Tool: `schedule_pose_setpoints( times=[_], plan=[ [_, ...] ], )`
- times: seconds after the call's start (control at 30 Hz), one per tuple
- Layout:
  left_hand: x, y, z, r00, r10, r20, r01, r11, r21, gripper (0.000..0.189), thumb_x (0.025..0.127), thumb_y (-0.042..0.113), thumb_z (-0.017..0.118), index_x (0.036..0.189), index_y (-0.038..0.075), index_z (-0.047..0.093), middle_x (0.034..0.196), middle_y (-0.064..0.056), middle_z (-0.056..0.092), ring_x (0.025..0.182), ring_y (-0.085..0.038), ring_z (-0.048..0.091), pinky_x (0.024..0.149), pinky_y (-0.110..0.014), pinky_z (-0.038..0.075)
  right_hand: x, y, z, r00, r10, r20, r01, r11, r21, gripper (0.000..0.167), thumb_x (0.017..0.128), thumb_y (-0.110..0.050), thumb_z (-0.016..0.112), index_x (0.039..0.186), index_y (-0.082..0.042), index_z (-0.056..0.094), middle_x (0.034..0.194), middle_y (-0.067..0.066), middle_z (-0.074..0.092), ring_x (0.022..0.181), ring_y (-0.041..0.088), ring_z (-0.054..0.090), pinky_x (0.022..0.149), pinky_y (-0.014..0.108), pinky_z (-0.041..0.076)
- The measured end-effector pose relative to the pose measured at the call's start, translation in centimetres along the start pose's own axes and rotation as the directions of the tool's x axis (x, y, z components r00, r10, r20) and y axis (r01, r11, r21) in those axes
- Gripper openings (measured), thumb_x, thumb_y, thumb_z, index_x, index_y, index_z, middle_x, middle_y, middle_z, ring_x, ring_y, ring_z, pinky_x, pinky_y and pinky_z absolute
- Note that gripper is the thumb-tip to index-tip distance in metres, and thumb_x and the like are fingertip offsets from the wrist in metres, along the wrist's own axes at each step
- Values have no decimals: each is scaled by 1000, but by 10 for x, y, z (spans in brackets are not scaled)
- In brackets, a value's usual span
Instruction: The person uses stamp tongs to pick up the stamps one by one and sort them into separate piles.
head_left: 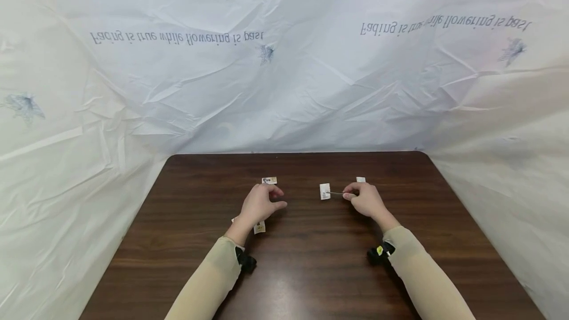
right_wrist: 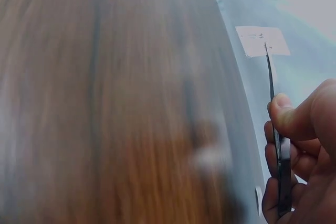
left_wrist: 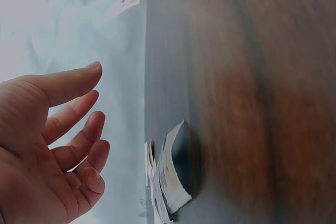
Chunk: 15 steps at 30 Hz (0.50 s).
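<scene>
Between thumb and fingers my right hand (head_left: pixel 365 200) grips a pair of dark metal tweezers (right_wrist: pixel 275 124). A small pale stamp (right_wrist: pixel 257 40) with perforated edges and faint print is pinched at their tips, held up above the table. In the head view that stamp (head_left: pixel 325 191) stands left of the right hand. My left hand (head_left: pixel 259 205) hovers over the table at left with fingers loosely bent and nothing in them. Just beyond it lies another stamp (head_left: pixel 269 180). Beside the left wrist lie more stamps (head_left: pixel 260 227), partly hidden by the arm; the left wrist view shows curled paper pieces (left_wrist: pixel 173 177).
One more small white stamp (head_left: pixel 361 179) lies just behind the right hand. The dark brown wooden table (head_left: pixel 302 260) has rounded far corners. A whitish printed sheet (head_left: pixel 284 88) hangs along its back and sides. Each wrist carries a black camera strap (head_left: pixel 245 260).
</scene>
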State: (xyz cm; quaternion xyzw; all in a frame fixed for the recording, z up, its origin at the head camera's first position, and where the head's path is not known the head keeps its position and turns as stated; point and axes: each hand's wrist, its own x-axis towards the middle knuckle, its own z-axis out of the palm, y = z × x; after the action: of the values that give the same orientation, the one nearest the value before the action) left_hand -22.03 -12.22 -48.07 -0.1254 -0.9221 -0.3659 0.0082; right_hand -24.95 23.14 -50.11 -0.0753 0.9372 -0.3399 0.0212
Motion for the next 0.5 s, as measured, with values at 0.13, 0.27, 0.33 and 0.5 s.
schedule_pose_setpoints(
  times=[0.13, 0.27, 0.33, 0.5],
  plan=[
    [0, 0, 1, 1000, -1, -10, 0, 1000, -21, 26, 91, 26, 89, 111, 11, 81, 103, -3, 73, 97, -22, 66, 86, -45, 54, -3, 8, -6, 1000, 17, -15, -17, 1000, 0, 14, 106, -19, 68, 111, -11, 78, 115, 13, 74, 105, 37, 66, 88, 55, 51],
    [0, 1, 1, 1000, 9, -23, -10, 999, -41, 22, 93, 27, 87, 109, 13, 82, 100, 1, 72, 94, -19, 64, 84, -43, 54, -7, 16, -11, 999, 45, -28, -45, 999, 9, 15, 107, -21, 68, 112, -10, 77, 118, 16, 73, 106, 38, 65, 89, 56, 50],
    [0, 1, 1, 999, 21, -33, -23, 998, -52, 18, 95, 27, 85, 107, 14, 82, 98, 4, 72, 93, -20, 65, 84, -43, 54, -9, 19, -15, 998, 50, -39, -49, 999, 13, 16, 107, -20, 68, 112, -8, 77, 126, 19, 71, 112, 41, 64, 91, 58, 50],
    [-1, 2, 1, 997, 45, -54, -50, 995, -91, 12, 99, 27, 81, 105, 16, 81, 96, 6, 71, 91, -20, 65, 82, -42, 53, -13, 31, -23, 994, 65, -83, -66, 998, -3, 18, 106, -21, 68, 112, -7, 77, 127, 22, 70, 109, 42, 64, 90, 57, 50]
  ],
)
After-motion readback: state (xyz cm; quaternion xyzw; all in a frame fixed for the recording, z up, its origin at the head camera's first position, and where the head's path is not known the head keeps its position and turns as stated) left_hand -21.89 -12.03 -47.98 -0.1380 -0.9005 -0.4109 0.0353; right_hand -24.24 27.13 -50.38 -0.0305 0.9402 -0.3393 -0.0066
